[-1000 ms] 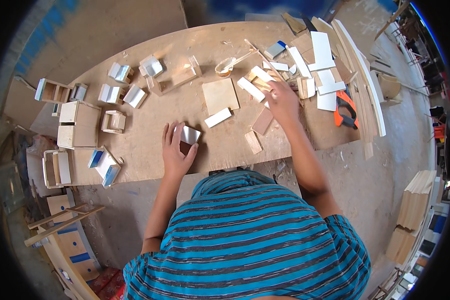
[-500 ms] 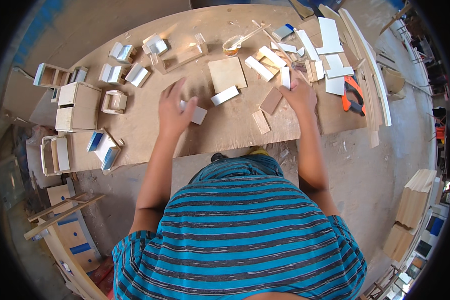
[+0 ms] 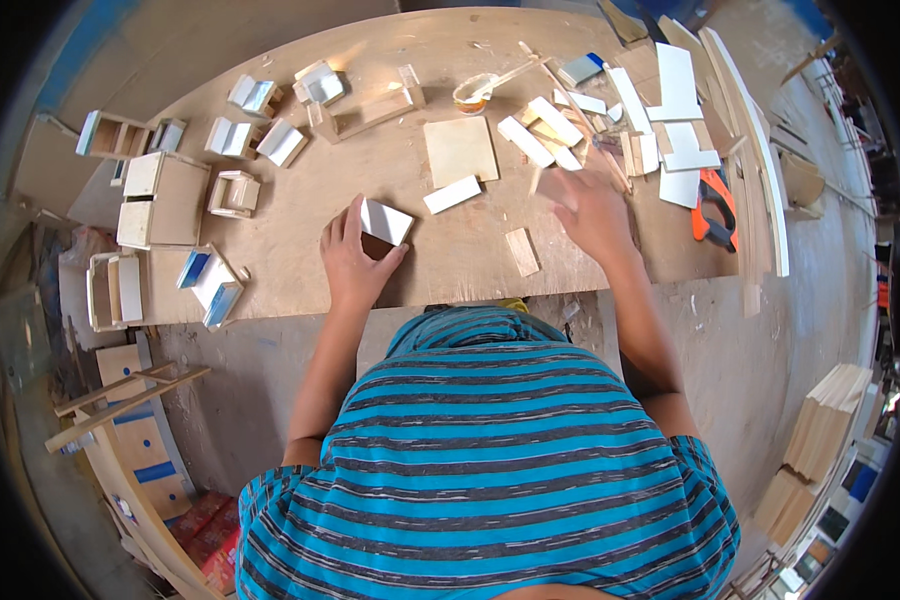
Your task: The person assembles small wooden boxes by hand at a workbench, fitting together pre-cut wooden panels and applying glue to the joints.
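My left hand (image 3: 355, 262) is closed round a small white-topped wood block (image 3: 388, 221), thumb on one side and fingers on the other, against the worktable. My right hand (image 3: 592, 215) is smeared by motion. Its fingers pinch what looks like a small brown wooden board (image 3: 536, 183), seen nearly edge-on. Between the hands lie a white strip (image 3: 452, 194) and a square thin board (image 3: 461, 152). A small pale wood block (image 3: 522, 252) lies near the front edge. White-faced strips (image 3: 526, 141) are gathered just beyond my right hand.
Small wooden assemblies (image 3: 234, 193) and a larger box (image 3: 163, 202) crowd the table's left side. A tub with a stick (image 3: 473, 93) stands at the back. On the right are white offcuts (image 3: 682, 146), an orange-handled saw (image 3: 715, 210) and long boards (image 3: 750, 150).
My left hand has closed on the white-topped block. My right hand has let go of a white strip beside the others, and the brown board has left its place on the table.
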### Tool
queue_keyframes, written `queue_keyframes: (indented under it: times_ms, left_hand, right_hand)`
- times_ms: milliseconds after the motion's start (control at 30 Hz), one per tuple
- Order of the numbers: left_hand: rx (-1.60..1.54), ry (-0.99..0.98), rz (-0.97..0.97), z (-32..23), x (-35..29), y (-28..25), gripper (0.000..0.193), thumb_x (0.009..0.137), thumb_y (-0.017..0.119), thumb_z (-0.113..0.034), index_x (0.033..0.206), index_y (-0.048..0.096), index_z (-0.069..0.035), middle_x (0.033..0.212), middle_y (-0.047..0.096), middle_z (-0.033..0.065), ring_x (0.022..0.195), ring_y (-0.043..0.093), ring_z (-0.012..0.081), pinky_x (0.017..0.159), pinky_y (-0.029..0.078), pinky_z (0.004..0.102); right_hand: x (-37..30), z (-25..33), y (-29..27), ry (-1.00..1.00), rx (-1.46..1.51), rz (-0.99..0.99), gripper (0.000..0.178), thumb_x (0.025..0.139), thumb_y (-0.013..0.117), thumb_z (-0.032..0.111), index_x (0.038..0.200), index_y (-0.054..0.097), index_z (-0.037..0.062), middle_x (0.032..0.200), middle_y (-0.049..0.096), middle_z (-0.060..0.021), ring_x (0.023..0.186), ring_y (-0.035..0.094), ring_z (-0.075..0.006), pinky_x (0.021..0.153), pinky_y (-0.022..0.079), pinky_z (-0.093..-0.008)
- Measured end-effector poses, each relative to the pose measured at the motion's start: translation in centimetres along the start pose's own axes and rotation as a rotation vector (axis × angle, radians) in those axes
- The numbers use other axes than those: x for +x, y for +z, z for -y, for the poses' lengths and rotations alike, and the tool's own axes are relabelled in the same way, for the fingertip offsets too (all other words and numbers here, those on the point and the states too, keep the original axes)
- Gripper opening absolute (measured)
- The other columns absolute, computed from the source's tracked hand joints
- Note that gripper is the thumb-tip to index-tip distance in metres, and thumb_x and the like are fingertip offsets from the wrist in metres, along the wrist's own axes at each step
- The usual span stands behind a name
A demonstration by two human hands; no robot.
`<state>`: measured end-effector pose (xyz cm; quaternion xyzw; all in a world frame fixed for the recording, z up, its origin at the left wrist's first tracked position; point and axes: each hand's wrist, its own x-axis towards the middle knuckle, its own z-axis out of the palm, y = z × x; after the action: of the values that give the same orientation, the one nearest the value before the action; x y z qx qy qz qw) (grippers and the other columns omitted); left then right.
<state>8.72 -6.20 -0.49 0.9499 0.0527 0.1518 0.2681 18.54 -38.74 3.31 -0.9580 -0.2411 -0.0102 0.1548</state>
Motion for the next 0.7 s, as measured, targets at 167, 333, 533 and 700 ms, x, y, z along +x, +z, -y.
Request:
queue_keyframes:
  times_ms: [167, 333, 533, 700]
  left_hand:
    - [-0.063, -0.010, -0.024, -0.7, -0.3, -0.2, 0.093, 0.059, 0.083, -0.021, 0.140, 0.040, -0.005, 0.123, 0.056, 0.0188, 0.113, 0.050, 0.0370, 0.099, 0.039, 0.0455]
    - [-0.200, -0.081, -0.027, -2.4, -1.3, -0.1, 0.096, 0.056, 0.085, -0.021, 0.139, 0.041, -0.005, 0.121, 0.058, 0.0180, 0.112, 0.051, 0.0362, 0.097, 0.041, 0.0454]
    - [-0.130, 0.027, 0.086, -4.8, -2.8, 0.3, 0.091, 0.054, 0.087, -0.025, 0.134, 0.048, -0.004, 0.120, 0.058, 0.0176, 0.111, 0.051, 0.0355, 0.096, 0.041, 0.0448]
    - [-0.134, 0.294, 0.139, -6.8, -1.1, 1.2, 0.079, 0.059, 0.085, -0.032, 0.127, 0.055, -0.006, 0.116, 0.058, 0.0155, 0.104, 0.053, 0.0353, 0.092, 0.041, 0.0451]
  right_hand:
    - [0.4, -0.6, 0.7, 0.088, -0.192, -0.357, 0.057, 0.075, 0.074, 0.030, 0.125, 0.056, 0.0082, 0.116, 0.060, -0.0160, 0.103, 0.060, -0.0338, 0.086, 0.048, -0.0445]
    - [-1.7, 4.6, 0.3, 0.085, 0.099, 0.134, 0.059, 0.071, 0.077, 0.028, 0.123, 0.057, 0.0084, 0.112, 0.060, -0.0136, 0.102, 0.059, -0.0338, 0.085, 0.049, -0.0425]
    - [-1.3, 1.2, 0.4, 0.111, 0.103, 0.088, 0.052, 0.070, 0.077, 0.021, 0.117, 0.059, 0.0073, 0.114, 0.058, -0.0120, 0.102, 0.060, -0.0326, 0.083, 0.050, -0.0417]
    - [1.1, 1.1, -1.5, 0.149, 0.084, -0.053, 0.043, 0.072, 0.074, 0.016, 0.112, 0.062, 0.0084, 0.111, 0.057, -0.0101, 0.105, 0.057, -0.0312, 0.081, 0.050, -0.0416]
